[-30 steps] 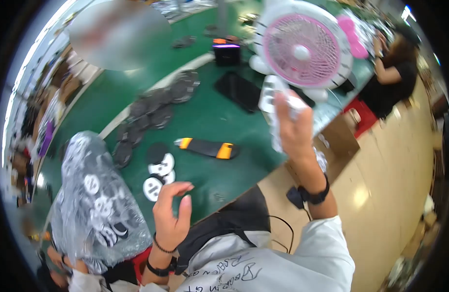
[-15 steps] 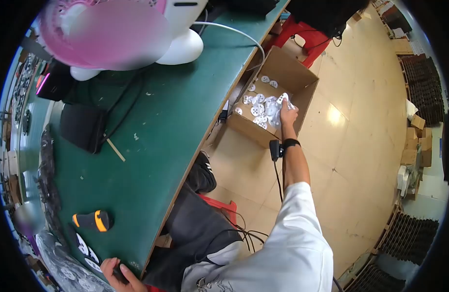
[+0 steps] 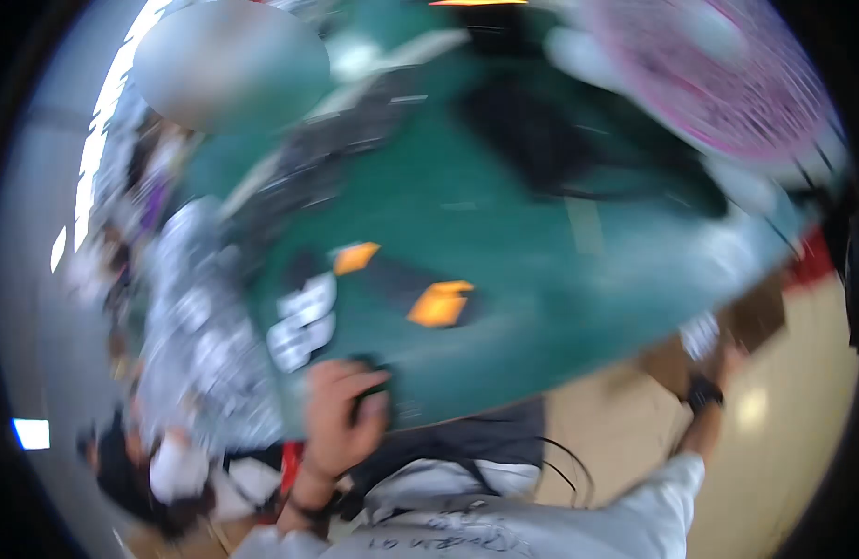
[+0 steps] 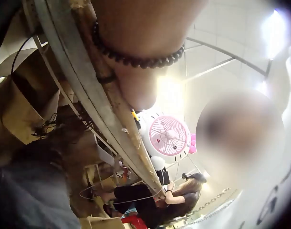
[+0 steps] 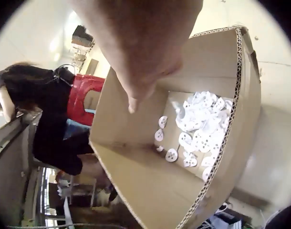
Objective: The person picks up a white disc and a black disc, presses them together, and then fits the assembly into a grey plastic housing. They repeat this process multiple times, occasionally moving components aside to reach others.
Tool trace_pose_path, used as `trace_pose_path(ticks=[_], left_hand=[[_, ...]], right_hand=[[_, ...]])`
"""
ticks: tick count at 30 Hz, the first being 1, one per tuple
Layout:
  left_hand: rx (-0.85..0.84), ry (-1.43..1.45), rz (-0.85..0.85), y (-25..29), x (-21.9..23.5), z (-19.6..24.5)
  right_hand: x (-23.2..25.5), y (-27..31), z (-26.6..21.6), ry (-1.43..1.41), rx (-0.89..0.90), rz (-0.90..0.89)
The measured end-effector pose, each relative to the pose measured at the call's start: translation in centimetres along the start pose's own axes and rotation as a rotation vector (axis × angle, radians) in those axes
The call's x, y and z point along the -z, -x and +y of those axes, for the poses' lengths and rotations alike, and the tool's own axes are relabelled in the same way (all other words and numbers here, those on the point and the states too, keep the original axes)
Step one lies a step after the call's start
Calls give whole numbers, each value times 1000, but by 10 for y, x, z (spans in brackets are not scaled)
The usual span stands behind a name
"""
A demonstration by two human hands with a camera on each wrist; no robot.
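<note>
My right hand (image 3: 730, 361) hangs over an open cardboard box (image 5: 136, 176) at floor level, right of the table. In the right wrist view its fingers point down and nothing shows in them. White rounded pieces (image 5: 202, 140) with small dark holes lie heaped in the box; one blurred white piece (image 5: 178, 110) stands out above the heap. My left hand (image 3: 341, 415) rests near the table's front edge, fingers loosely bent, thumb apart. Just beyond it lie black-and-white discs (image 3: 304, 317). A black-and-orange handled tool (image 3: 439, 303) lies to their right.
A pink-and-white fan (image 4: 168, 135) stands on the green table (image 3: 504, 345). Clear plastic bags of white pieces (image 3: 201, 326) fill the left side. Dark round pieces (image 3: 332, 140) line the back. Another person (image 5: 36, 95) sits by a red stool (image 5: 83, 98) beyond the box.
The head view has swung left, back over the table. My right hand earlier carried a white piece from the table to the box; now no piece shows in it. The left hand stays near the discs.
</note>
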State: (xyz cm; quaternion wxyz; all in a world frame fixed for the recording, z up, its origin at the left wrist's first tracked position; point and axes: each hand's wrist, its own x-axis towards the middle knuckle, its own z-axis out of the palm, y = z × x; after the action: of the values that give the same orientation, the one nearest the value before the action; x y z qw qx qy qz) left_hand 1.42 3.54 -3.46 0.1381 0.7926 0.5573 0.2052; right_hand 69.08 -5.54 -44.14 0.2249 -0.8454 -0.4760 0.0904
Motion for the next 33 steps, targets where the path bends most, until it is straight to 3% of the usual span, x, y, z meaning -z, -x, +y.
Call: trace_pose_path(ticks=[1, 2, 3, 4, 5, 6, 7, 8, 9, 10, 11, 12, 14, 15, 18, 19, 22, 24, 26, 28, 30, 32, 33], left_hand=[[-21, 53, 7, 2, 2, -9], [-29, 102, 37, 2, 4, -11], [-34, 134, 77, 4, 8, -13], [-45, 240, 100, 8, 9, -20], [-19, 350, 133, 16, 11, -23], [-2, 463, 166, 24, 14, -28], [-11, 485, 202, 29, 22, -32], [54, 438, 258, 33, 34, -21], [122, 395, 309, 40, 45, -25], [138, 274, 324, 41, 56, -37], [227, 258, 350, 33, 65, -43], [322, 247, 371, 27, 74, -48], [238, 40, 310, 29, 72, -80], [200, 66, 241, 29, 72, -92], [173, 141, 170, 25, 82, -100], [165, 146, 195, 25, 87, -99], [148, 250, 278, 25, 108, -94], [141, 296, 270, 23, 120, -98], [189, 563, 177, 17, 128, -103], [177, 724, 164, 6, 121, -110], [124, 863, 148, -8, 115, -110], [136, 1074, 177, -26, 109, -105], [139, 1133, 150, -34, 107, -108]], right_hand=[[5, -7, 8, -92, 100, -47], [-21, -32, 39, -361, -201, 442], [-39, -36, 73, -418, -374, 447], [-2, -39, 8, -42, -481, 414], [7, -38, -15, -41, -408, 531], [36, -26, -65, -173, -388, 371], [61, -9, -141, -343, -299, 377], [70, 1, -180, -499, -62, 523], [90, 17, -219, -538, -132, 344], [127, 46, -329, -549, 140, 275], [141, 60, -368, -618, 206, 140], [153, 75, -420, -569, 388, 114], [173, 97, -511, -590, 677, -56], [193, 111, -567, -578, 670, -268], [189, 111, -678, -380, 984, -407], [178, 101, -694, -199, 1092, -384], [148, 66, -709, 28, 1118, -484], [149, 53, -715, 67, 1070, -503], [151, 46, -714, 110, 988, -521], [150, 49, -723, 81, 1112, -190], [151, 69, -757, -308, 1047, -462], [149, 87, -784, -598, 812, -956], [141, 91, -794, -690, 813, -1034]])
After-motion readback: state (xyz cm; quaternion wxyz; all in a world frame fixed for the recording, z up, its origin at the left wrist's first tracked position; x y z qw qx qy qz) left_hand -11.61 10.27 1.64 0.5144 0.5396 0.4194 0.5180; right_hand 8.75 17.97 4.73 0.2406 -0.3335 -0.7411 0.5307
